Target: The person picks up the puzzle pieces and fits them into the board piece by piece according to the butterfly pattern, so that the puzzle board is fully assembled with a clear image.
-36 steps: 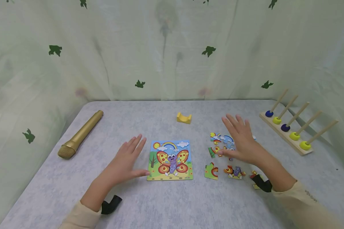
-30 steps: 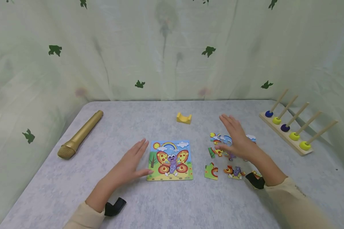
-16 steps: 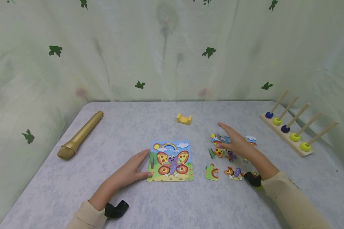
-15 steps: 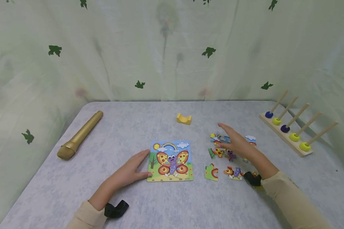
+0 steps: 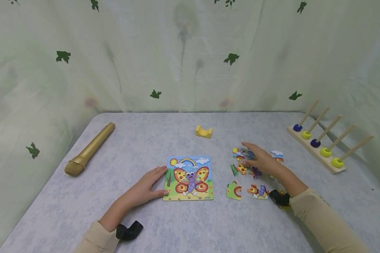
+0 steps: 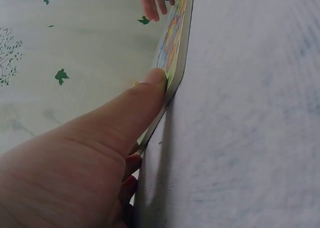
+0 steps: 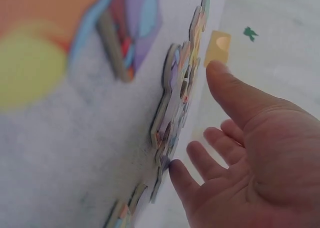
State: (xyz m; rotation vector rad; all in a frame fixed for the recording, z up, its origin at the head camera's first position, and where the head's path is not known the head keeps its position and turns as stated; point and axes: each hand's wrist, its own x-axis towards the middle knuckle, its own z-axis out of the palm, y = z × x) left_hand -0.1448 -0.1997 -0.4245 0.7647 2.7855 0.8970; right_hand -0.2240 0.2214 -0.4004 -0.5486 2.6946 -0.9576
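A square butterfly picture board [image 5: 188, 178] lies on the table in front of me in the head view. At its left edge is my left hand [image 5: 145, 188]; the thumb [image 6: 150, 83] touches the near-left corner and the other fingers lie along the side, without wrapping round it. Right of the board, loose puzzle pieces of the same picture lie in rough rows, among them a green corner piece [image 5: 233, 191] and a purple-body piece [image 5: 259, 192]. Just over the upper pieces hovers my right hand [image 5: 266, 162], thumb and fingers apart with nothing held. It partly covers several pieces.
A gold toy microphone [image 5: 90, 149] lies at the left. A yellow notched block [image 5: 204, 132] sits behind the board. On the right, a wooden base [image 5: 316, 149] carries upright pegs with blue and yellow beads. A pale curtain [image 5: 190, 59] hangs behind the table.
My left hand has come down and right, from above the table to the board's left edge. The right hand has lowered toward the upper puzzle pieces, its fingers drawing in.
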